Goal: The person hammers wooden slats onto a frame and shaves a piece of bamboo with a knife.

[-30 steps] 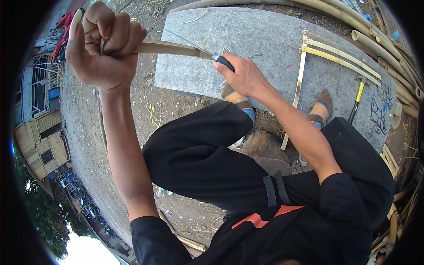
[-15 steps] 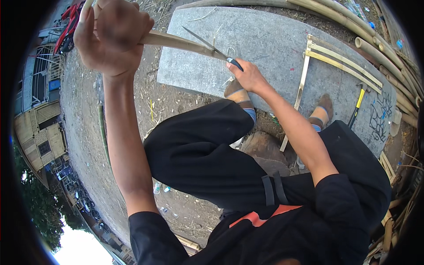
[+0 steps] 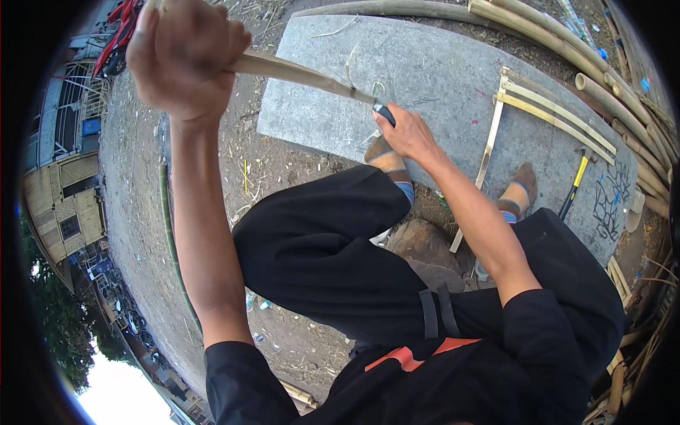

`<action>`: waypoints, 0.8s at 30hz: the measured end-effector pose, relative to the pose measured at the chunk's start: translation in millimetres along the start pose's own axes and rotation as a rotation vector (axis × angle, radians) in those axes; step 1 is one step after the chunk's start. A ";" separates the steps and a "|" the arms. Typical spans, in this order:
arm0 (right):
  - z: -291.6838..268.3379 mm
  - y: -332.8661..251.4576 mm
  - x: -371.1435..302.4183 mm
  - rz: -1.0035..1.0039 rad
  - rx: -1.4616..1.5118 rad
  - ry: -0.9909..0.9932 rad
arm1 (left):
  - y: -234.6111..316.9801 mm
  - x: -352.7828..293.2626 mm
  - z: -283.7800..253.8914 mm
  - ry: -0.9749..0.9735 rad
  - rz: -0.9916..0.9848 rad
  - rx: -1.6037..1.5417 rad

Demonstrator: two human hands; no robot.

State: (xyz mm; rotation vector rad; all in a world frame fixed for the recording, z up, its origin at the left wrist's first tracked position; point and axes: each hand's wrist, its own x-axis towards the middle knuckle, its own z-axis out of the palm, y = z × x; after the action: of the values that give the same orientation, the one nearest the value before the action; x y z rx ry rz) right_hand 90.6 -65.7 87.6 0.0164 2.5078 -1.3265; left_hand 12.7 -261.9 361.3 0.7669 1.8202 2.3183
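Note:
My left hand (image 3: 191,60), raised at the upper left, is closed around a bamboo strip (image 3: 297,73). From that fist the strip slants down to the right, over the concrete slab. My right hand (image 3: 409,133) grips a knife (image 3: 384,113) by its dark handle, at the strip's lower end. Only a short piece of blade shows by the handle; the rest cannot be told apart from the strip. A thin curled shaving (image 3: 349,67) stands up beside the strip.
Beneath my feet lies the concrete slab (image 3: 439,57), bearing a bamboo strip frame (image 3: 552,113) and a yellow-and-black hammer (image 3: 577,177) at the right. Bamboo poles (image 3: 613,106) are piled along the right side. A tree stump (image 3: 421,244) sits between my legs.
The knife blade, which stuck out at an angle above the strip, now lies in line with it. My right hand has shifted slightly right and down. My left hand keeps its hold.

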 end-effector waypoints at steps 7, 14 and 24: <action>-1.3 -4.0 -1.9 0.150 0.183 -0.181 | -0.1 -4.1 -7.0 -0.018 -0.036 -0.059; -34.5 -77.5 -34.7 -0.152 0.287 -0.059 | 4.6 -7.2 -13.1 0.010 -0.035 -0.028; 9.3 8.8 -6.8 0.092 -0.036 -0.086 | 2.5 -8.2 -13.6 0.210 -0.012 0.047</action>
State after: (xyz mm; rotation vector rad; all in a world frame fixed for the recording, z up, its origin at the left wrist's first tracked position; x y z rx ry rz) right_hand 100.8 -67.3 77.3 0.0652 2.4283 -1.2193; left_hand 14.3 -277.7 358.7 0.5327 1.9620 2.4381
